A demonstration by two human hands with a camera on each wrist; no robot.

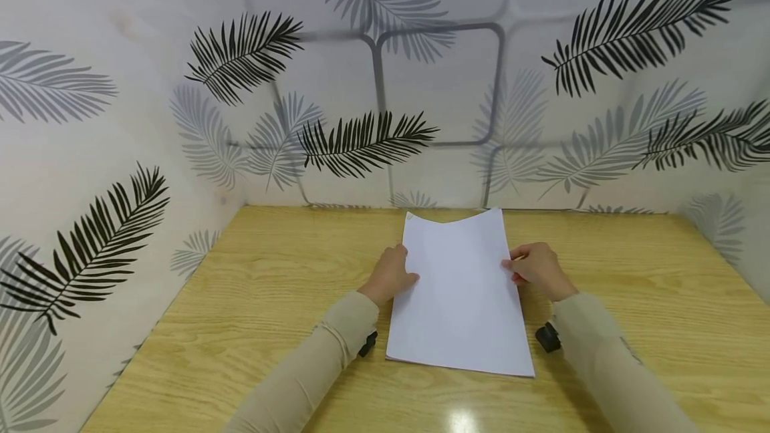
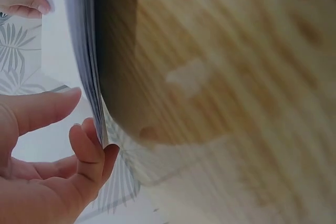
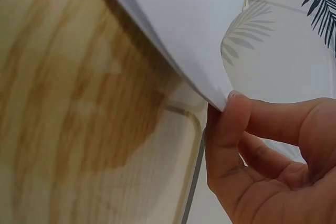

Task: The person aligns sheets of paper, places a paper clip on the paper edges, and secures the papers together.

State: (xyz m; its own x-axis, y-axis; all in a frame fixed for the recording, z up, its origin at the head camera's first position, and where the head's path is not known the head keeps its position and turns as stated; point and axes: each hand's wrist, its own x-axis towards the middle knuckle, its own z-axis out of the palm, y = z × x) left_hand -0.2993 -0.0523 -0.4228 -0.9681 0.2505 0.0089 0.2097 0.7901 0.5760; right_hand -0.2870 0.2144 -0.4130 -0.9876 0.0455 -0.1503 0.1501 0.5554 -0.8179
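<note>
A stack of white paper sheets lies lengthwise in front of me, its far corners lifted and its far edge sagging between them. My left hand holds the left side, thumb over the top sheet and fingers curled at the edge. The layered edges of the sheets show in the left wrist view. On the opposite side my right hand pinches the paper between thumb and forefinger. In the right wrist view the pinched corner comes to a point at the fingertips.
The wood-grain table reaches back to a wall printed with dark and grey leaves. Another patterned wall borders the left side. A small black device sits at the right wrist, and light glares off the near table edge.
</note>
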